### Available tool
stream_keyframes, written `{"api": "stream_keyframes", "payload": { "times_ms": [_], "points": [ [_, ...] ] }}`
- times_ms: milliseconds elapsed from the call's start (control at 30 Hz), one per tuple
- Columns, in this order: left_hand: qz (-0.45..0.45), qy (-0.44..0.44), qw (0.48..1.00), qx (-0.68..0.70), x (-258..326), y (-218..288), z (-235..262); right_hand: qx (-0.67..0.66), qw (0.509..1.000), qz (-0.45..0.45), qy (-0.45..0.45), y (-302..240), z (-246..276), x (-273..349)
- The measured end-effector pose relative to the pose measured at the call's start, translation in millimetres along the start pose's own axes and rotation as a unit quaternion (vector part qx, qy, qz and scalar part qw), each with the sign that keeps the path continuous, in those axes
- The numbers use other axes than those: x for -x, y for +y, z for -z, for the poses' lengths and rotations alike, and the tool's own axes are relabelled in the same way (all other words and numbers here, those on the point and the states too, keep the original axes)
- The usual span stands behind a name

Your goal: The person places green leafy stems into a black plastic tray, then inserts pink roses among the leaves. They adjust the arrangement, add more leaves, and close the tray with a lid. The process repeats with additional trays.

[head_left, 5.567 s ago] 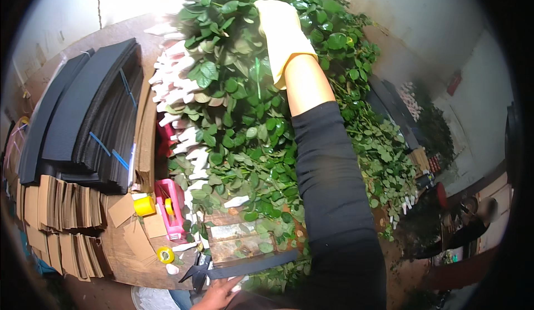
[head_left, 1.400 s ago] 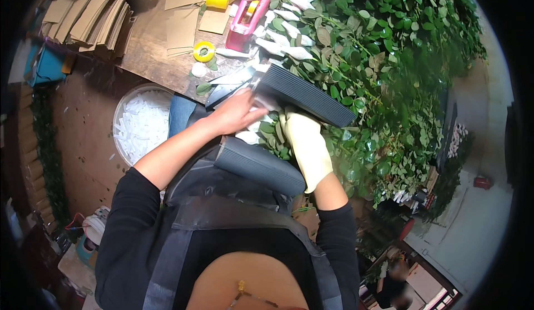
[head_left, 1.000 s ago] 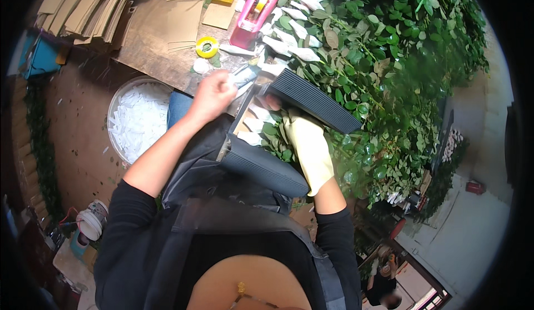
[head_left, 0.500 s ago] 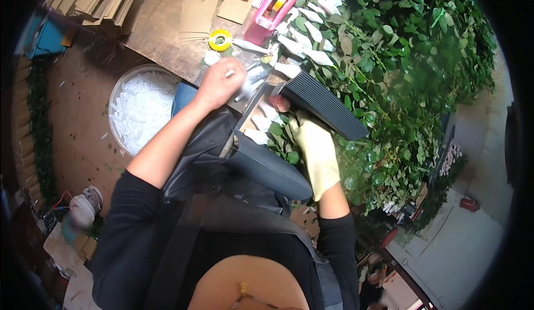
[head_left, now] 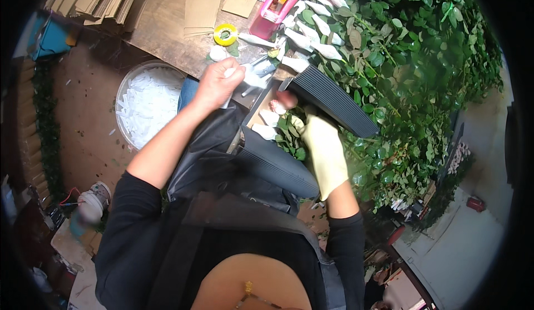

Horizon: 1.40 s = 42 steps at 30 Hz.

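Leafy stems, pink tape dispenser, white tub

Even, soft daylight lit the scene; shadows were faint. Fisheye bending and a black vignette ringed the edges; the lower foreground was blurred.

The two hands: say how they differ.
The left hand is bare; the right hand wears a pale yellow glove. The left hand is closed around a small whitish thing above the table edge; the right hand rests among green leaves under the black corrugated sheet. Both come from black sleeves.
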State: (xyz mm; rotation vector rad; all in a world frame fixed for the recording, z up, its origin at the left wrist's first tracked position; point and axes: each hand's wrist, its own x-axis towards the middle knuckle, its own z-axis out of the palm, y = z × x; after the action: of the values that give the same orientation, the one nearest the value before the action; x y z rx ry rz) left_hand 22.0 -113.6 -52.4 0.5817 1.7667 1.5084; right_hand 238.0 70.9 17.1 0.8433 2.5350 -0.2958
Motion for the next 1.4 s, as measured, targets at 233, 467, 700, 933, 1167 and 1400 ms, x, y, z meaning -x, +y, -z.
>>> {"api": "stream_keyframes", "payload": {
  "times_ms": [233,467,700,933,1167,1400],
  "points": [
    [-0.054,-0.266,0.901,-0.337,16,29,-30,-0.005,0.996,-0.018,-0.089,-4,4,8],
    [-0.073,-0.271,0.921,-0.271,15,7,-37,0.036,0.998,-0.020,-0.045,-2,-15,9],
    [0.105,-0.128,0.986,-0.020,12,1,-14,0.070,0.997,-0.005,-0.021,-4,-17,12],
    [0.025,-0.214,0.938,-0.272,5,45,-31,0.060,0.998,-0.009,-0.013,-5,-17,10],
    [-0.083,-0.128,0.966,-0.209,22,-1,-57,0.034,0.999,0.014,0.005,-6,-13,14],
    [-0.040,0.087,0.995,0.008,9,19,18,0.015,0.999,0.020,0.038,2,-26,17]
  ]
}}
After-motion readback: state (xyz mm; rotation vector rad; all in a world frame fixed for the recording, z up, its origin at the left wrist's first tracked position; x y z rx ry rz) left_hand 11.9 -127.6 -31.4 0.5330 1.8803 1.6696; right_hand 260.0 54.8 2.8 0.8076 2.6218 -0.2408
